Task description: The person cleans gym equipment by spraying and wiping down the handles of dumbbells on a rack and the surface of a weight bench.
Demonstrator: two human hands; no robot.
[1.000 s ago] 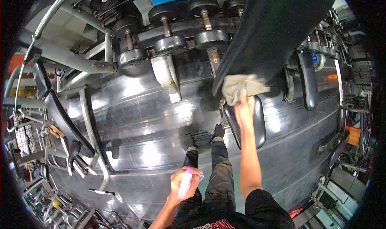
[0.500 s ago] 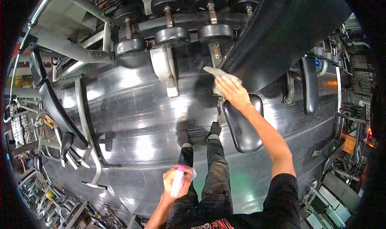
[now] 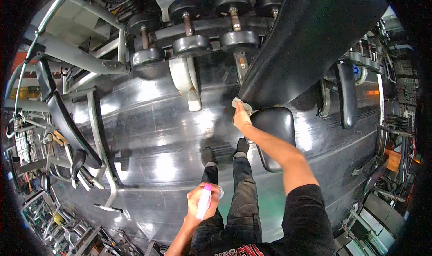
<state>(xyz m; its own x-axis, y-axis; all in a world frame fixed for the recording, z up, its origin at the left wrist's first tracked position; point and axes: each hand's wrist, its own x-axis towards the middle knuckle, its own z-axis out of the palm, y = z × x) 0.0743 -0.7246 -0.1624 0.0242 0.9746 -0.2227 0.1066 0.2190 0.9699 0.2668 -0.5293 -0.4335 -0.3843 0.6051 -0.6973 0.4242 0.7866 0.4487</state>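
My right hand (image 3: 242,116) is closed on a pale cloth (image 3: 241,105) at the lower left edge of a black bench backrest (image 3: 306,44). The black bench seat (image 3: 274,136) lies just below, under my right forearm. Low in the view, in front of my legs, my left hand (image 3: 201,201) grips a spray bottle (image 3: 204,203) with a pink top and a whitish body. Part of the bottle is hidden by my fingers.
Dumbbells (image 3: 191,45) sit on a rack at the top. A grey metal frame machine (image 3: 96,130) with black pads stands at the left. Another black pad (image 3: 346,96) is at the right. My feet stand on the dark shiny floor (image 3: 157,139).
My right hand has moved down and left with the cloth, from flatter fingers to a more bunched grip. My left hand with the bottle has shifted slightly right.
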